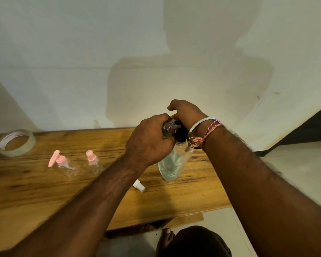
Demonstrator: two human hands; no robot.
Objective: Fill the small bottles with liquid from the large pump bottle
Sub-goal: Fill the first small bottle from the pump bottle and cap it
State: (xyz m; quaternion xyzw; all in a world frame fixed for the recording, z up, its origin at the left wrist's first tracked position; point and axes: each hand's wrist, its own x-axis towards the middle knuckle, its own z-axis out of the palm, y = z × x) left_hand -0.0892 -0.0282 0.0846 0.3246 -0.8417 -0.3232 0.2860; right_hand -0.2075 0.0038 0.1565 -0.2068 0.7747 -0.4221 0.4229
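Mid-fill at frame centre: left hand [149, 140] fingers curled around a small bottle [168, 127] at the pump bottle [171, 164] spout; right hand [186, 113] pressing the pump, finger state unclear. Next, probably another press with mouth aligned.

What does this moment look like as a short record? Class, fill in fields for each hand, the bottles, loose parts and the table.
left hand: left hand grips a small clear bottle held up at the pump
right hand: right hand rests on the black pump head
large pump bottle: large pump bottle upright, clear liquid inside
waiting bottles: pink pump bottle and pink spray bottle, both capped, look empty
loose part: white cap lying by the left forearm
other: tape roll at far left
surface: wooden table
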